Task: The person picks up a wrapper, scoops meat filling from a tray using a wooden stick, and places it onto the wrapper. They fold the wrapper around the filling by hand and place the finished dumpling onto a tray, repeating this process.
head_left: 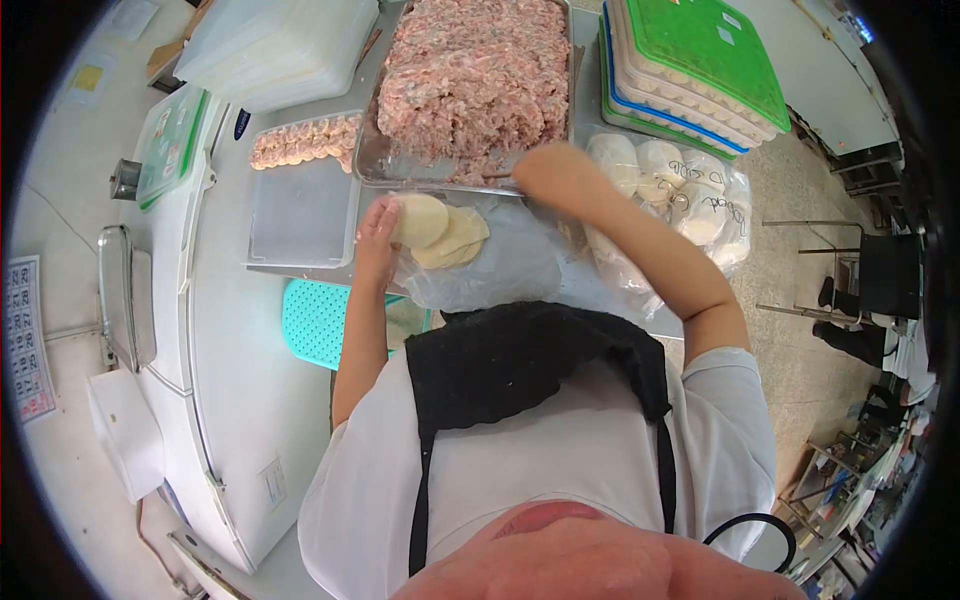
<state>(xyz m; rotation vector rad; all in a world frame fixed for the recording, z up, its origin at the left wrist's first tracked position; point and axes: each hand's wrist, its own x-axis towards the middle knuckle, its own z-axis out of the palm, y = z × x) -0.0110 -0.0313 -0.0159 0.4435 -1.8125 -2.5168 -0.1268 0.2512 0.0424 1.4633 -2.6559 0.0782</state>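
The left hand [375, 238] clamps its fingers [384, 211] on a dough wrapper [421, 221]; the right hand [548, 175] grips a thin tool [498, 176] by minced meat [470, 85].

Pale round wrappers [458, 240] near mounded mince [474, 75]

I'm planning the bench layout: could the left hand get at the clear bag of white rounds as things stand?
Probably not easily: the left hand holds a pale round wrapper, and in this view the right forearm lies between that hand and the clear bag.
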